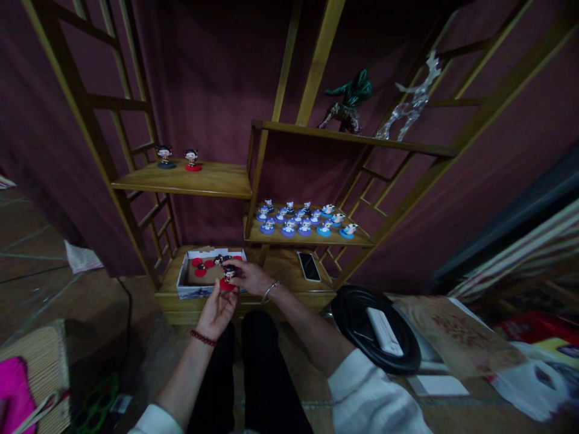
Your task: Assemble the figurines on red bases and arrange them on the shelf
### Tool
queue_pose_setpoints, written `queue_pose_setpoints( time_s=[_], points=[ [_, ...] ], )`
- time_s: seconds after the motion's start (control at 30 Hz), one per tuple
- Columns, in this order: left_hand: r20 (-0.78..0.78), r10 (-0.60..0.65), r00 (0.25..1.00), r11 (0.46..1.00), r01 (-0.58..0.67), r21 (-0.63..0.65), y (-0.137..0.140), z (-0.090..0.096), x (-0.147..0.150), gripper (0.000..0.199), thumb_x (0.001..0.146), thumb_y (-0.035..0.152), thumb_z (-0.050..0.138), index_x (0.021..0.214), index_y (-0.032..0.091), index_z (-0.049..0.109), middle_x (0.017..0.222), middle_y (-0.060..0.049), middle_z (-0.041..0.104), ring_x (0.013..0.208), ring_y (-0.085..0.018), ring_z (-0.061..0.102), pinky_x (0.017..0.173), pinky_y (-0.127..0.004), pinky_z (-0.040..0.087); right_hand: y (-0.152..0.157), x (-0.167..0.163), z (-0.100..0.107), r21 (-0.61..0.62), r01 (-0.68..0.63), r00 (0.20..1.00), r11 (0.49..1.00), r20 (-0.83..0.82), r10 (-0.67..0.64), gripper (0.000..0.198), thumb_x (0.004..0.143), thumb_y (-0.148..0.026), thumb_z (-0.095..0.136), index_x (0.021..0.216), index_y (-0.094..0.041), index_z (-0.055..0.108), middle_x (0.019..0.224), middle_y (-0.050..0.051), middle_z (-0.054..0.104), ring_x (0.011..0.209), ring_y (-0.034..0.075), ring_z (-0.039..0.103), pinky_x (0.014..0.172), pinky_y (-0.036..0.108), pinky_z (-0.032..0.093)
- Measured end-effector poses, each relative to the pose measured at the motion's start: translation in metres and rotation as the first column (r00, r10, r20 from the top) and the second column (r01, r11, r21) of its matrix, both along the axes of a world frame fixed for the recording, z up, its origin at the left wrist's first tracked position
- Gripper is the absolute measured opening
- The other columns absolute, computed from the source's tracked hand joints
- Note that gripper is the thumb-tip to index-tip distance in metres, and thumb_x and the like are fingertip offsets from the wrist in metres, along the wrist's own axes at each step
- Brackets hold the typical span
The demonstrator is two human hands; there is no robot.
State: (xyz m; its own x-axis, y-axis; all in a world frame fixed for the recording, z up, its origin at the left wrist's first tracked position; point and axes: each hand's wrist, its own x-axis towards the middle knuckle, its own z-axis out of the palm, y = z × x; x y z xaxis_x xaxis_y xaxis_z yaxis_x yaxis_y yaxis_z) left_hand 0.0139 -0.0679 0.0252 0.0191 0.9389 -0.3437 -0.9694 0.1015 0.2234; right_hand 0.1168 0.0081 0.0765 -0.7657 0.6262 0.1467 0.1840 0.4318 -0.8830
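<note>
Wood makes the tall stand (257, 181) that goes up behind the box (195, 292). To the right of the box, nearer to me, is a round black thing (349, 310), maybe a stool seat. One board (226, 173) of the stand is up above the box. The box has no lid on, and it sits low down.

My two hands meet by the right half of the box, at its front. My right hand (253, 278) has its thumb and fingers almost together, with a small doll (230, 272) caught between them. My left hand (219, 310) is under it, pinching the red base (227, 284), and its other fingers curl loosely. A phone (309, 267) lies to the right of the box. Two more dolls (192, 158) stand on the board above the box. Smallest are the red round bits (199, 263) inside the box.

I think this step is getting the doll to sit right on its base. I can't tell if they are stuck together, because my fingers hide some of it. To me, the next move calls for a soft, steady pinch, so the doll won't tip or drop by the box.
</note>
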Motion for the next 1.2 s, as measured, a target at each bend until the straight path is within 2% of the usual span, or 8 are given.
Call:
queue_pose_setpoints(
  time_s=[0.27, 0.47, 0.7, 0.9, 1.2],
  points=[
    [0.034, -0.008, 0.999, 1.0, 0.009, -0.015, -0.001, 0.001, -0.006, 0.026, 0.085, 0.028, 0.042, 0.081, 0.009, 0.059, 0.072, -0.008, 0.06, 0.064, -0.011, 0.057, 0.048, -0.016, 0.047, 0.005, -0.004, 0.003, -0.013, -0.061, 0.997, 0.998, 0.044, 0.061, 0.047, 0.07, -0.011, 0.055, 0.116, -0.019, 0.048, 0.079, -0.002, 0.056, 0.067, 0.008, 0.052, 0.065, 0.02, 0.044],
    [0.017, 0.0, 1.0, 1.0, 0.0, -0.01, -0.003, 0.004, -0.01, 0.024, 0.084, 0.028, 0.044, 0.08, 0.009, 0.059, 0.071, -0.007, 0.059, 0.061, -0.01, 0.055, 0.046, -0.015, 0.045, 0.004, -0.007, 0.006, 0.078, -0.042, 0.995, 0.996, 0.098, 0.035, 0.044, 0.07, -0.014, 0.056, 0.113, -0.019, 0.051, 0.08, -0.001, 0.058, 0.065, 0.008, 0.053, 0.063, 0.02, 0.043],
    [0.033, 0.005, 0.999, 1.0, -0.006, 0.022, -0.004, -0.001, -0.016, 0.023, 0.084, 0.028, 0.044, 0.082, 0.011, 0.059, 0.074, -0.007, 0.06, 0.064, -0.011, 0.056, 0.049, -0.016, 0.047, 0.005, -0.016, 0.001, 0.108, -0.03, 0.997, 0.994, 0.078, 0.022, 0.042, 0.07, -0.013, 0.056, 0.111, -0.02, 0.053, 0.09, 0.0, 0.059, 0.073, 0.01, 0.055, 0.07, 0.022, 0.044],
    [0.008, -0.005, 1.0, 1.0, 0.005, 0.012, -0.007, -0.001, -0.017, 0.023, 0.084, 0.027, 0.044, 0.082, 0.01, 0.059, 0.073, -0.007, 0.06, 0.062, -0.01, 0.056, 0.048, -0.016, 0.048, 0.001, -0.019, 0.001, 0.094, -0.025, 0.997, 0.995, 0.079, 0.018, 0.04, 0.069, -0.011, 0.055, 0.109, -0.015, 0.053, 0.09, 0.002, 0.059, 0.075, 0.011, 0.056, 0.071, 0.023, 0.045],
    [0.023, 0.0, 1.0, 1.0, 0.0, -0.015, -0.003, 0.002, -0.018, 0.023, 0.084, 0.027, 0.045, 0.082, 0.01, 0.06, 0.074, -0.007, 0.06, 0.063, -0.011, 0.058, 0.047, -0.015, 0.048, 0.002, -0.018, 0.003, 0.067, -0.008, 0.997, 0.998, 0.071, 0.004, 0.042, 0.069, -0.012, 0.057, 0.11, -0.019, 0.053, 0.088, -0.001, 0.06, 0.07, 0.009, 0.055, 0.068, 0.022, 0.045]
  ],
)
